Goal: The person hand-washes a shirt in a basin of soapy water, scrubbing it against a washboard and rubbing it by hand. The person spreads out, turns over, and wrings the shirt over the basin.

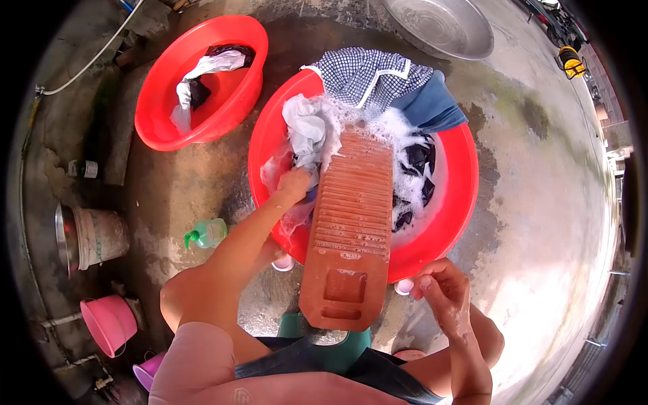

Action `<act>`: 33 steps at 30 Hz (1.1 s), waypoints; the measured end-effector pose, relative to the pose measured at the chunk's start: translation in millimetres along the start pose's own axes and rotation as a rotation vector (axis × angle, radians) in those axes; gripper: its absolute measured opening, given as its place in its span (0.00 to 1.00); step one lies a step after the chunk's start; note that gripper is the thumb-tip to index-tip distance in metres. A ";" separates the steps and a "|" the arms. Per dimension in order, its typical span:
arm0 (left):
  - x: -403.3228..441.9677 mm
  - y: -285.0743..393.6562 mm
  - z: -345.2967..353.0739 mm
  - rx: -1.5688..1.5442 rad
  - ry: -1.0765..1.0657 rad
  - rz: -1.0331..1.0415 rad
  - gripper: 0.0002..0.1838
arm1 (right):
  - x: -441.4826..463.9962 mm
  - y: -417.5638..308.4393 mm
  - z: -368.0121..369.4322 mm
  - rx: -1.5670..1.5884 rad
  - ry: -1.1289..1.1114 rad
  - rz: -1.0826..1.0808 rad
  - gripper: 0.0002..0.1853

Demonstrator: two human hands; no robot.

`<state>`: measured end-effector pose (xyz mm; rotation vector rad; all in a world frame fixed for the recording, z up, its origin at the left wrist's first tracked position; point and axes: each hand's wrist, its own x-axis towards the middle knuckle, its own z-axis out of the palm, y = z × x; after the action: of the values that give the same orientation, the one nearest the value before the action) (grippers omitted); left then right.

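A brown ribbed washboard leans in a large red basin of suds, its lower end toward my lap. My left hand is closed on a wet whitish-grey cloth at the basin's left side. Off the basin's near right rim, my right hand is raised with its fingers curled together; whether anything small is between them cannot be made out. A checked cloth and a blue cloth drape over the far rim. Dark wet cloth lies in the foam on the right.
At the upper left, a second red basin holds white and black cloth. A metal basin stands at the top. On the left are a green-capped bottle, a whitish bucket and a pink bucket. A green stool is beneath me.
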<state>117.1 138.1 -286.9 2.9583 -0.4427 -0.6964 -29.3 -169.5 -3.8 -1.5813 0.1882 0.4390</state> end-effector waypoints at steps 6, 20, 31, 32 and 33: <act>39.6 8.0 107.4 0.279 -0.088 -0.009 0.21 | 14.5 4.4 -10.2 0.046 0.038 0.122 0.06; -105.8 21.0 -249.4 -0.812 0.025 0.346 0.12 | -0.4 -4.7 27.0 -0.013 -0.117 0.011 0.06; -197.3 32.7 -360.0 -0.870 0.699 0.308 0.16 | 153.9 193.5 9.0 -0.920 0.303 0.235 0.29; -192.7 25.5 -354.0 -0.922 0.690 0.331 0.16 | 160.1 217.9 3.5 -0.673 0.332 0.348 0.28; -185.5 18.8 -351.9 -0.962 0.684 0.360 0.17 | 164.9 241.1 4.7 -0.319 0.286 0.357 0.27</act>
<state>110.5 175.4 109.6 1.9376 -0.3942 0.1536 27.6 -156.8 -290.0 -1.9296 0.6526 0.5359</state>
